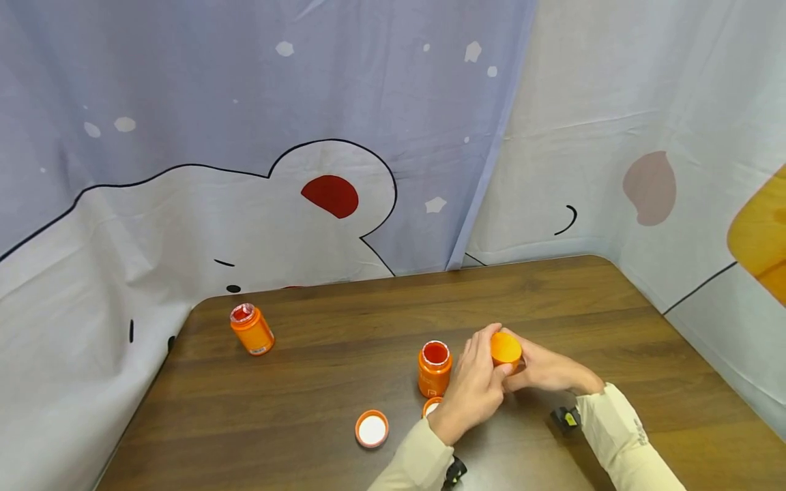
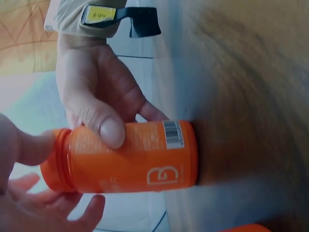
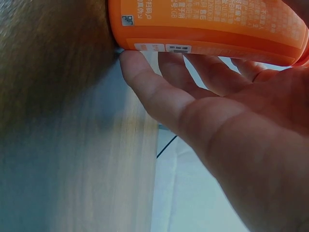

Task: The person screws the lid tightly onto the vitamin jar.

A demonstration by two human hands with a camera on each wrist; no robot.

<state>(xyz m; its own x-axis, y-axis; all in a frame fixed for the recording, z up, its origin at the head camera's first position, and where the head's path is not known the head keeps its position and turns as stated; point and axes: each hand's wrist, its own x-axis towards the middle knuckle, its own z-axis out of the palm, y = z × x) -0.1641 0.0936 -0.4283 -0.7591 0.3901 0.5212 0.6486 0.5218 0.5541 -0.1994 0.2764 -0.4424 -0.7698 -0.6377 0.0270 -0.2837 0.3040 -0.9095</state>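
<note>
An orange bottle (image 2: 140, 159) with its orange cap (image 2: 54, 159) on stands upright on the wooden table, between both hands. My left hand (image 1: 474, 389) grips the cap from the left, with its thumb and fingers around the rim in the left wrist view. My right hand (image 1: 546, 369) holds the bottle's body (image 3: 212, 26), its thumb across the label and its fingers behind. Just left of my left hand is an uncapped orange bottle (image 1: 433, 374), upright with a red inside.
Another uncapped orange bottle (image 1: 253, 331) stands at the table's far left. A loose cap (image 1: 371, 429) lies white side up near the front, and a second cap (image 1: 432, 408) is partly behind my left hand. A patterned curtain (image 1: 245, 136) hangs behind the table (image 1: 295, 382).
</note>
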